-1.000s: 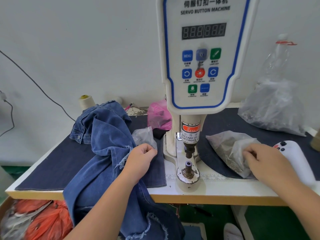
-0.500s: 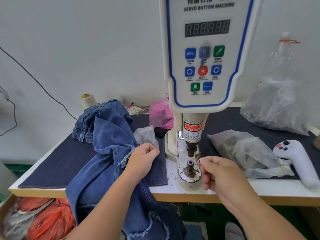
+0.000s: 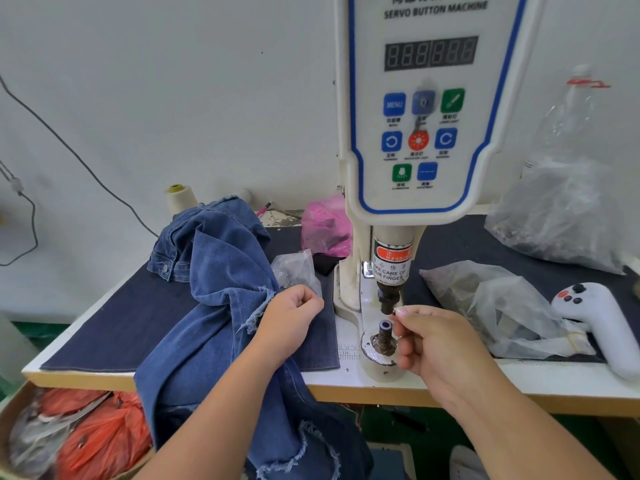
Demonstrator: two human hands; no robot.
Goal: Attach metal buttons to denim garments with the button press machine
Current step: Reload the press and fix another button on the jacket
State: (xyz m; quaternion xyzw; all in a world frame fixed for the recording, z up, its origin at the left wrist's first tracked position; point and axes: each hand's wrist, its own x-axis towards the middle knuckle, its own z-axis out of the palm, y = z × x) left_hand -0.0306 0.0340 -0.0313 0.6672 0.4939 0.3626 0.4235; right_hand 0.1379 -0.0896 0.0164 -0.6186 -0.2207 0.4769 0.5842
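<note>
The white servo button machine (image 3: 422,109) stands at the table's middle, its dark upper punch (image 3: 389,299) above the lower die post (image 3: 385,336). My right hand (image 3: 436,344) pinches a small metal button (image 3: 398,310) between thumb and forefinger, right beside the punch tip and just above the die. My left hand (image 3: 291,323) is curled into a fist at the frayed edge of the blue denim garment (image 3: 221,306); what it holds is hidden. The garment drapes from the table's left over the front edge.
A clear bag of buttons (image 3: 491,306) lies right of the machine, a white handheld controller (image 3: 602,323) beyond it. A small clear bag (image 3: 298,271) and a pink bag (image 3: 325,226) sit left of the column. A large plastic bag (image 3: 561,216) stands back right. Dark cloth (image 3: 138,320) covers the table.
My right hand left the clear bag, swung left to the machine, and now holds a button up by the punch tip. My left hand stayed at the denim edge.
</note>
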